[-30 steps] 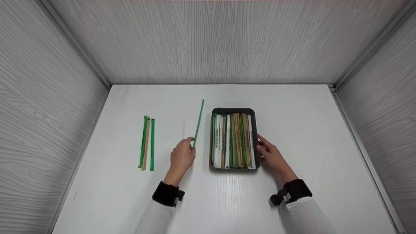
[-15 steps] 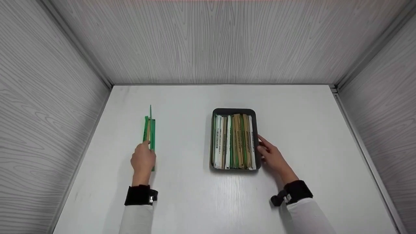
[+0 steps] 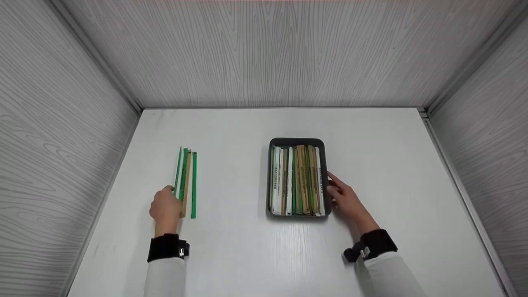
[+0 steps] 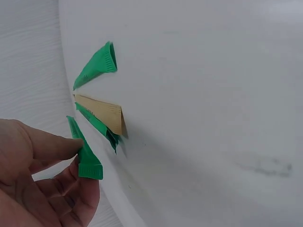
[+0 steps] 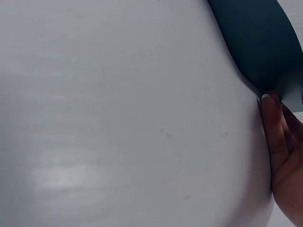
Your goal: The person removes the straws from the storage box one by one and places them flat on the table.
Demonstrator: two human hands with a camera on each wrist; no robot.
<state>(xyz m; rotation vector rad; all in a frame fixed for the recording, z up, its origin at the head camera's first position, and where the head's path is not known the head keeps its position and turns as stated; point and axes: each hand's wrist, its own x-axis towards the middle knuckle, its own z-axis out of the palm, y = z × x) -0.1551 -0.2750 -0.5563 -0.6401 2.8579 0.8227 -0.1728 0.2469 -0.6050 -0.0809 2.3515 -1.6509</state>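
Note:
In the head view my left hand (image 3: pixel 166 208) pinches a slim green paper stick packet (image 3: pixel 178 171) between thumb and fingers. The left wrist view shows this packet (image 4: pixel 88 158) with its crimped end toward the camera. Right beside it lie another green packet (image 3: pixel 185 165), a tan packet (image 3: pixel 188 173) and a second green packet (image 3: pixel 194 185), set a little apart. My right hand (image 3: pixel 348 204) touches the right side of a dark tray (image 3: pixel 328 206) with extended fingertips. In the right wrist view, fingers (image 5: pixel 272 116) meet the tray's dark wall (image 5: pixel 260 42).
Several white, tan, green and brown packets (image 3: pixel 299 181) stand lengthwise in a row in the tray. White table surface (image 3: pixel 231 239) lies between the loose packets and the tray. Grey wood-grain panels (image 3: pixel 264 53) enclose the table at the back and both sides.
My left hand has carried the green packet leftward from near the tray, past the loose packets, to their left side, lowering its far end. My right hand has stayed at the tray.

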